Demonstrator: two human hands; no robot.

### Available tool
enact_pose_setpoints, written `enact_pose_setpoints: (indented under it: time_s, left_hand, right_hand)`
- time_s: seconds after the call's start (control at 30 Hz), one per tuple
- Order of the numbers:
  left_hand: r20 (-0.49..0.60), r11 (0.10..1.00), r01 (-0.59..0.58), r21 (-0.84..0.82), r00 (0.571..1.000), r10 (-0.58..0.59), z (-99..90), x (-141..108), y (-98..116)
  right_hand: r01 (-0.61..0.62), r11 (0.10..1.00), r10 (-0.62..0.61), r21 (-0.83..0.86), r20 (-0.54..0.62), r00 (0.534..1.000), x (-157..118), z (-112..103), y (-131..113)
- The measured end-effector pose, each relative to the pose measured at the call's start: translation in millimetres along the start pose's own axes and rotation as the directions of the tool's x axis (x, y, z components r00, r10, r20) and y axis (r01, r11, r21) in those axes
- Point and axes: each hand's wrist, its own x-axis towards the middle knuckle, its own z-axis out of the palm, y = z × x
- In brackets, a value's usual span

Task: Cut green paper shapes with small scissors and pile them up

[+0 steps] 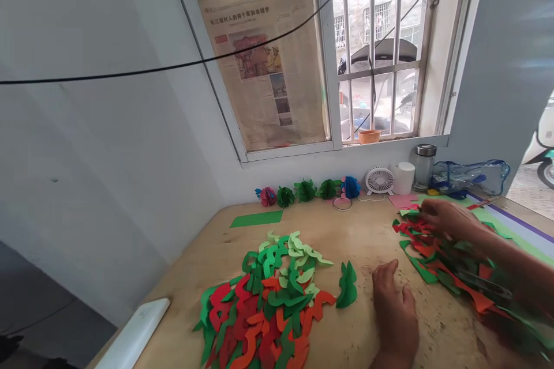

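Observation:
My left hand (395, 311) rests on the wooden table with its fingers apart and nothing in them. Just left of it lies a dark green folded paper cutout (347, 285). My right hand (441, 218) reaches over a heap of red and green paper scraps (426, 242) at the right; its fingertips point down at the scraps' far end, and whether they hold anything is hidden. A large pile of curvy cutouts (270, 305) in green, orange and red covers the middle of the table. Scissors (485, 285) show blurred under my right forearm.
Along the wall stand several paper honeycomb figures (306, 190), a small white fan (380, 181), a white cylinder (404, 178) and a glass jar (424, 167). A green strip (257, 219) lies behind the pile. A white object (134, 334) sits at the left edge.

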Motion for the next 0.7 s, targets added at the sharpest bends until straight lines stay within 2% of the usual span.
enact_pose_setpoints:
  time_s: [0.1, 0.2, 0.3, 0.4, 0.5, 0.57, 0.7]
  left_hand:
    - [-0.032, 1.0, -0.023, -0.017, 0.999, 0.022, -0.7, 2.5, -0.7]
    - [-0.041, 0.999, -0.022, -0.029, 0.999, 0.021, -0.1, 4.1, -2.2]
    - [-0.033, 0.999, -0.024, -0.036, 0.999, 0.023, 0.5, 4.5, -4.2]
    - [-0.033, 0.999, -0.025, -0.047, 0.999, 0.023, 0.6, 4.3, -5.6]
    - [-0.026, 0.999, -0.009, -0.053, 1.0, 0.008, 0.7, 4.4, -6.2]
    - [-0.028, 0.998, 0.008, -0.054, 1.0, -0.009, 0.8, 4.7, -6.0]
    - [-0.033, 0.998, 0.028, -0.062, 0.999, -0.03, 0.4, 5.1, -4.6]
  right_hand:
    - [-0.117, 0.99, 0.119, 0.074, -0.026, 0.993, -2.6, -14.9, 1.9]
    - [-0.139, 0.983, 0.151, 0.122, -0.101, 0.983, -11.8, -22.9, 0.6]
    - [-0.183, 0.969, 0.216, 0.166, -0.207, 0.954, -20.8, -33.5, -7.6]
    - [-0.164, 0.967, 0.224, 0.194, -0.349, 0.91, -23.7, -45.5, -22.0]
    - [-0.106, 0.989, 0.144, 0.108, -0.471, 0.87, -18.5, -50.1, -36.4]
    - [-0.071, 0.995, 0.097, 0.076, -0.444, 0.891, -11.6, -47.6, -41.4]
    - [-0.183, 0.965, 0.24, 0.187, -0.354, 0.904, 1.9, -36.5, -36.5]
